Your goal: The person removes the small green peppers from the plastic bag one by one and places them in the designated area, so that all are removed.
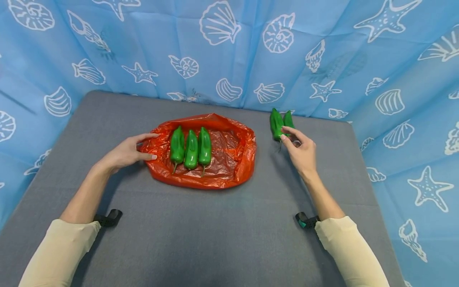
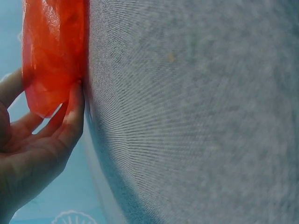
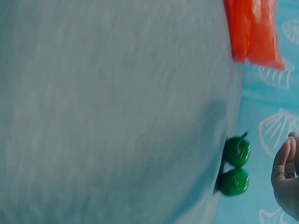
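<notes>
A red plastic bag [image 1: 202,181] with a rolled, wide mouth lies on the table. Three green peppers [image 1: 191,149] rest side by side in its left half, stems toward the person. At the bag's left end, my left hand [image 1: 125,151] holds the rim, thumb and index finger over the edge; the left wrist view shows other fingers [image 2: 72,112] against its outside, low near the cloth. My right hand [image 1: 301,149] hovers over two more green peppers [image 1: 277,123], thumb and index fingertips close together. In the right wrist view these peppers [image 3: 236,151] lie below the hand, apart from it.
A grey cloth [image 1: 215,231] covers the table. Behind it and along the right hangs a blue curtain [image 1: 247,56] with white shell prints. Black wrist mounts [image 1: 109,218] stick out inward from both forearms, beside the cream sleeves [image 1: 61,247].
</notes>
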A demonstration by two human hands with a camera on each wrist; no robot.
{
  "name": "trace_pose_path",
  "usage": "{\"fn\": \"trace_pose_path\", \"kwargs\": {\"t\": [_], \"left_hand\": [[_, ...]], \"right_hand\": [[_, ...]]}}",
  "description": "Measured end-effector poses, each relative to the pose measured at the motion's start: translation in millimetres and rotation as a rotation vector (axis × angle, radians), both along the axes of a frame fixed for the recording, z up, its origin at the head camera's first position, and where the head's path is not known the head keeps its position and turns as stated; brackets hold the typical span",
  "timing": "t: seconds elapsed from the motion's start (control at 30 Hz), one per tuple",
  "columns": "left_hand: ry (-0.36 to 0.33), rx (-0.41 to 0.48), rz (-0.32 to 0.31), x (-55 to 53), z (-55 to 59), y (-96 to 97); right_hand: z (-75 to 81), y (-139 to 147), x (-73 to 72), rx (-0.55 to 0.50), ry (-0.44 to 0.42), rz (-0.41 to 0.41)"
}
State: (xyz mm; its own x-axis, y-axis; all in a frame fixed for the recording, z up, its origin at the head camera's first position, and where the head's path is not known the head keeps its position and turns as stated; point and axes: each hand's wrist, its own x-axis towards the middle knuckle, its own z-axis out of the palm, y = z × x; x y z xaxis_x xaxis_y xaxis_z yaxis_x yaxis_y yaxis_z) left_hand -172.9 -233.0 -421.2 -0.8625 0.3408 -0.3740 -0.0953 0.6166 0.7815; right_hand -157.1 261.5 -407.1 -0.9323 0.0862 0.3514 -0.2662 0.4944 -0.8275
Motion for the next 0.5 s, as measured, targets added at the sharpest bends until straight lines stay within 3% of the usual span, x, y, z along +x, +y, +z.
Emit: {"fn": "trace_pose_path", "kwargs": {"t": [0.17,0.5], "left_hand": [[0.004,0.006,0.002,-1.7,1.2,-0.2],[0.026,-0.003,-0.007,1.0,0.4,-1.0]], "right_hand": [[22.6,-26,11.3,-0.076,0.031,0.088],[22.9,-49,19.9,-0.108,0.011,0.165]]}}
